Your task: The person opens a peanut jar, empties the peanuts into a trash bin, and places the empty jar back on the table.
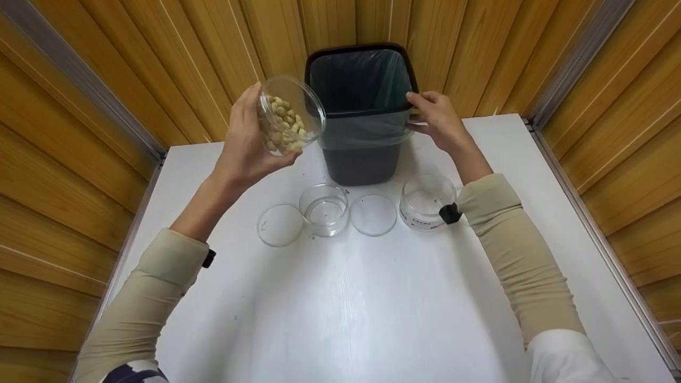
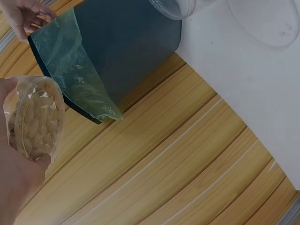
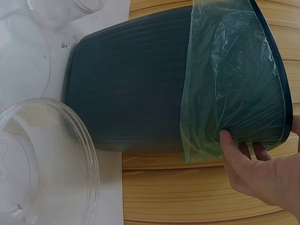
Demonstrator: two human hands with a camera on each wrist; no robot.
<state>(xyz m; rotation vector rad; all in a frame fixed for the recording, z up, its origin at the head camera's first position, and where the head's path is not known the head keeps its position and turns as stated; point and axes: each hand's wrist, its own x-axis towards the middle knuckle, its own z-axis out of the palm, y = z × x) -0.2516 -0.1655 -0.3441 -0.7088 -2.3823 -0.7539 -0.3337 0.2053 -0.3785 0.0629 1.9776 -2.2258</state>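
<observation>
My left hand (image 1: 247, 135) grips a clear round container (image 1: 314, 114) beside the bin's left rim. The container is tilted, its mouth facing the bin. Pale tan, nut-like pieces (image 1: 287, 119) lie inside it, and they also show through its wall in the left wrist view. At the bin's right edge, my right hand (image 1: 439, 119) holds the rim of a dark trash bin (image 1: 362, 165), thumb over the top and fingers against the outside. A thin greenish bag (image 3: 225, 79) lines the bin and folds down over its outer wall.
On the white table (image 1: 346, 308), in front of the bin, stand a clear container (image 1: 325, 230) and a larger one with printing (image 1: 420, 221). Two clear round lids (image 1: 280, 225) lie flat near them. Wood-patterned panels (image 1: 202, 64) enclose the back and sides.
</observation>
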